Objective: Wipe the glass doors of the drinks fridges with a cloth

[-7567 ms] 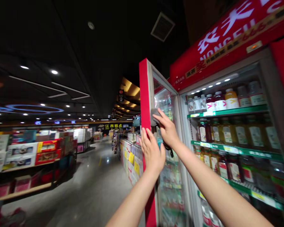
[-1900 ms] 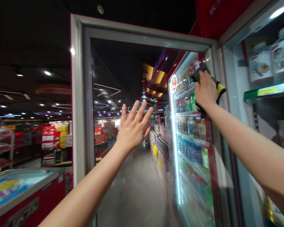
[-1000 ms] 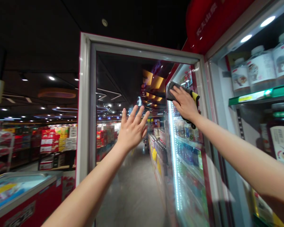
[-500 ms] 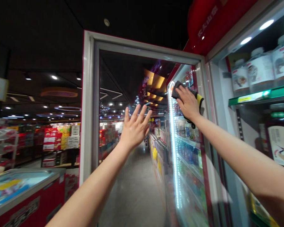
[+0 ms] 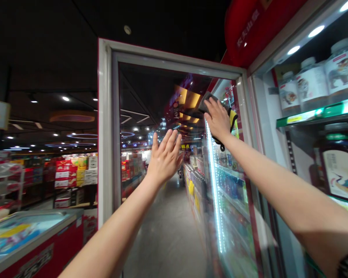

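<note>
In front of me the glass door [image 5: 150,100] of a drinks fridge stands swung out, framed in grey with red edging. My left hand [image 5: 164,157] is at the middle of the pane, fingers stretched and slightly apart, nothing in it; whether the palm touches the glass I cannot tell. Up at the pane's right side, my right hand [image 5: 219,119] presses a dark grey cleaning cloth [image 5: 208,103] with yellow-and-black edging against the glass. Part of the cloth is hidden under the fingers.
At right the fridge interior holds bottles with animal labels [image 5: 311,83] on a green-edged shelf [image 5: 321,114] and a dark bottle [image 5: 340,162] below. A red chest freezer [image 5: 60,239] stands at lower left, stacked boxes [image 5: 75,170] behind it. Through the glass runs an aisle floor [image 5: 165,231].
My right hand has slid the cloth a little left and up across the glass. The left hand stays in nearly the same place, its fingers closer together. The view has shifted slightly.
</note>
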`<state>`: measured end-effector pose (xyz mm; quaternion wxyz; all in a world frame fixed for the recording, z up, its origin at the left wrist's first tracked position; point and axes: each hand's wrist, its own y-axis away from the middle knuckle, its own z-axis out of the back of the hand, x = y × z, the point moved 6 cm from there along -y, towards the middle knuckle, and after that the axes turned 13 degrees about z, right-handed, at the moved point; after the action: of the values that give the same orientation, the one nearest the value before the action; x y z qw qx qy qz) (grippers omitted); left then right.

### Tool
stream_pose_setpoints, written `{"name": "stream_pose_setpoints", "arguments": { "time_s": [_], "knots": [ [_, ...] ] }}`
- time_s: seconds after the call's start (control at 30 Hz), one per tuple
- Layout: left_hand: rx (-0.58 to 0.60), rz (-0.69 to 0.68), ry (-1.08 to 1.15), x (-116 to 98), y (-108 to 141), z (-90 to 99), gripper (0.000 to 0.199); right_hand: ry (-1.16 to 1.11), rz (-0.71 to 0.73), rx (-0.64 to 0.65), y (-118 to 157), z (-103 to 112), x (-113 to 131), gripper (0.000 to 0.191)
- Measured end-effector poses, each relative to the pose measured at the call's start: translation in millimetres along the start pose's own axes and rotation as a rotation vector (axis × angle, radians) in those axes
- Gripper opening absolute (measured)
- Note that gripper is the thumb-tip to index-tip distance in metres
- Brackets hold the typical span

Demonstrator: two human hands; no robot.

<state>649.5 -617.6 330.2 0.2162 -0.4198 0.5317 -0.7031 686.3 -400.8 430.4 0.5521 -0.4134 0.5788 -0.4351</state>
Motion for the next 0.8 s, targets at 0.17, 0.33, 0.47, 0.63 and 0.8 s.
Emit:
{"name": "stream_pose_setpoints", "arguments": {
  "time_s": [0.17, 0.33, 0.47, 0.63, 0.8],
  "knots": [
    [0.032, 0.005, 0.021, 8, -1, 2.5, 0.061, -0.03, 0.07, 0.021, -21, -11, 41, 0.054],
    [0.134, -0.04, -0.036, 38, 20, 25.5, 0.056, -0.015, 0.156, 0.106, -8, -8, 48, 0.055],
    [0.14, -0.027, -0.112, 60, 43, 50.6, 0.061, 0.02, -0.063, -0.01, -30, -16, 23, 0.055],
    [0.163, -0.045, -0.152, 58, 50, 56.6, 0.06, -0.057, 0.136, -0.014, -21, -13, 66, 0.055],
    [0.157, -0.039, -0.148, 56, 50, 54.0, 0.059, -0.095, 0.202, 0.05, 8, 1, 54, 0.054]
  ]
}}
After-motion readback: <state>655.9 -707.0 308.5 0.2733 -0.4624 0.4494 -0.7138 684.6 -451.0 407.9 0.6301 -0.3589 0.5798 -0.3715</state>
